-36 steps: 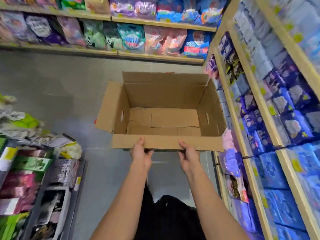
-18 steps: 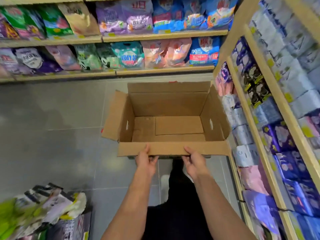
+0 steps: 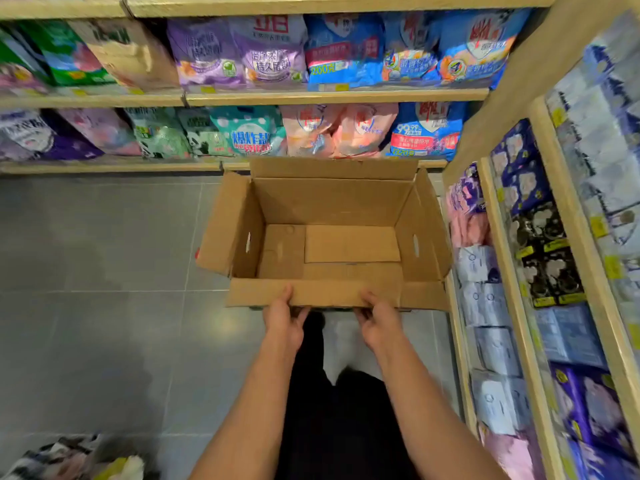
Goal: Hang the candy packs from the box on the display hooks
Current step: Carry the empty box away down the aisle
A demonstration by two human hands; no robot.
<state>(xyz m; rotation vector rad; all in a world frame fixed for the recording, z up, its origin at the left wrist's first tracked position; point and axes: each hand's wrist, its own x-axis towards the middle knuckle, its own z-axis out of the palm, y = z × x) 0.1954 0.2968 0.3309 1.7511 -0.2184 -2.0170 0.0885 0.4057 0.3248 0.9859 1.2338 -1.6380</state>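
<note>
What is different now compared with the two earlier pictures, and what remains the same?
The open brown cardboard box has been carried toward the back shelves of coloured bags; they now sit closer, and the goods at lower left have mostly slipped out of view. Nothing was taken or released. The left hand and right hand grip the near flap as before; the box remains empty.

Both hands grip box (image 3: pixel 332 202) near flap; shelf rack (image 3: pixel 512 306) crowds the right, open floor (image 3: pixel 104 271) to the left.
</note>
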